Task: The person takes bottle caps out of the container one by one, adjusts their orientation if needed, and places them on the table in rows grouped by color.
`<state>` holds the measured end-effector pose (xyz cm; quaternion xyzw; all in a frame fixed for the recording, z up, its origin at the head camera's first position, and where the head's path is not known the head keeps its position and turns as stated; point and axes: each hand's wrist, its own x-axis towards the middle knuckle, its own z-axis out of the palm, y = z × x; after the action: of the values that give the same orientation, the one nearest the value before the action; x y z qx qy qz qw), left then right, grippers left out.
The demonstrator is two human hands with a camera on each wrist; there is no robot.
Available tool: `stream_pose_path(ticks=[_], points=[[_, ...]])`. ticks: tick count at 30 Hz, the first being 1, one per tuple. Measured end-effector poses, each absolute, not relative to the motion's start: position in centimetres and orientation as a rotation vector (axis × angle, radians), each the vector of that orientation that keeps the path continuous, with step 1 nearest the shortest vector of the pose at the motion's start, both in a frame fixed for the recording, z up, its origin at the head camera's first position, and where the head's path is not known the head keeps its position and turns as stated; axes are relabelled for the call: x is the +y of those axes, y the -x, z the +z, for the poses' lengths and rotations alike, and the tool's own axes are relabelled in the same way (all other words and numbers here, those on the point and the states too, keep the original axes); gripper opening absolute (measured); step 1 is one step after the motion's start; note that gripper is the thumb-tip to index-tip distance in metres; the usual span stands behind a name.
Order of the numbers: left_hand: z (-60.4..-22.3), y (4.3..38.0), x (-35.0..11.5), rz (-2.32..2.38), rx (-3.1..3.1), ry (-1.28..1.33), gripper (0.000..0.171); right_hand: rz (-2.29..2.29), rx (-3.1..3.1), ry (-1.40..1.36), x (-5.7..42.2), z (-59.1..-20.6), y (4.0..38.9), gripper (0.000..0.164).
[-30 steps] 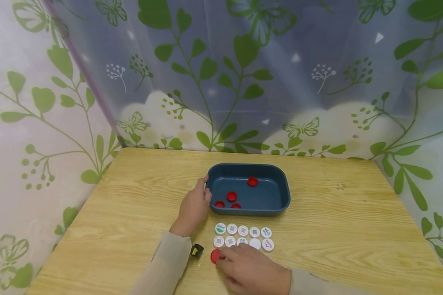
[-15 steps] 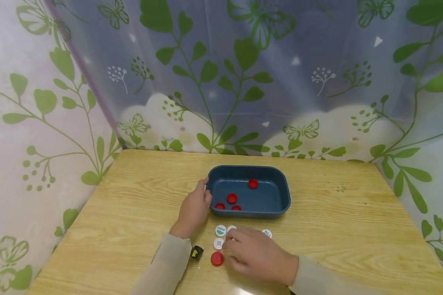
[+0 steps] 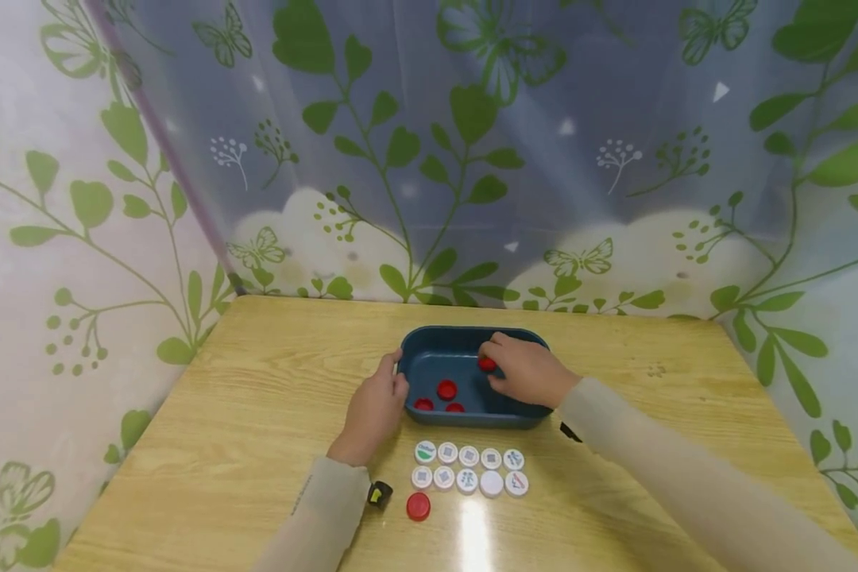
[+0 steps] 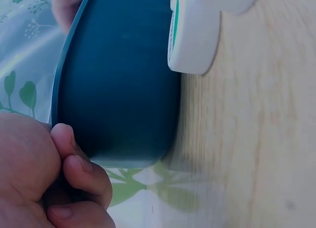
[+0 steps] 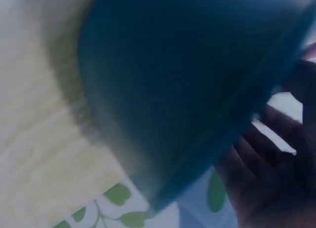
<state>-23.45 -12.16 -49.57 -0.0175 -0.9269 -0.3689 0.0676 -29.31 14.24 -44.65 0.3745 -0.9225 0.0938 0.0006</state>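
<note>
Right hand [image 3: 531,372] in the tray [image 3: 439,421], at the far red cap [image 3: 487,365].

Red cap sits inside the tray toward its far wall, index side beyond it, thumb side nearer; can't tell if the fingers pinch it or only reach. Left hand [image 3: 370,415] grips the tray's left end at the rim: good anchor, likely best left there so the tray doesn't slide. Best pick: thumb and index on opposite edges, square pinch, lift straight up past the rim before moving sideways. Three loose red caps [image 3: 446,389] lie left of it; avoid dragging through them. Carry high over the white caps [image 3: 468,455], two rows of five just nearside of the tray; a low wrist could break the alignment. Single red cap [image 3: 418,506] on the table [image 3: 293,381] sits just nearside of their left end.
</note>
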Motion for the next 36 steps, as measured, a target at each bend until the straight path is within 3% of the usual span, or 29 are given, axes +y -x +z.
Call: stream_pose_path(ticks=[9, 16, 22, 32, 36], points=[[-49.9, 23.3, -11.9, -1.123, -2.806, 0.041, 0.047, 0.123, -3.088, -1.250, 14.4, -45.8, 31.8, 0.049], [-49.9, 23.2, -11.9, -1.138, -2.803, 0.054, 0.047, 0.192, -2.922, -1.301, 15.5, -48.2, 32.9, 0.012], [-49.7, 23.1, -12.0, -1.173, -2.804, 0.032, 0.047, 0.404, -2.988, -1.205, 15.6, -48.2, 33.1, 0.026], [-49.4, 23.4, -12.1, -1.191, -2.802, 0.032, 0.047, 0.697, -3.053, -1.207, 15.9, -48.2, 33.8, 0.012], [-49.5, 23.4, -12.3, -1.190, -2.805, 0.029, 0.047, 0.649, -3.023, -1.216, 15.7, -48.5, 34.0, 0.018]])
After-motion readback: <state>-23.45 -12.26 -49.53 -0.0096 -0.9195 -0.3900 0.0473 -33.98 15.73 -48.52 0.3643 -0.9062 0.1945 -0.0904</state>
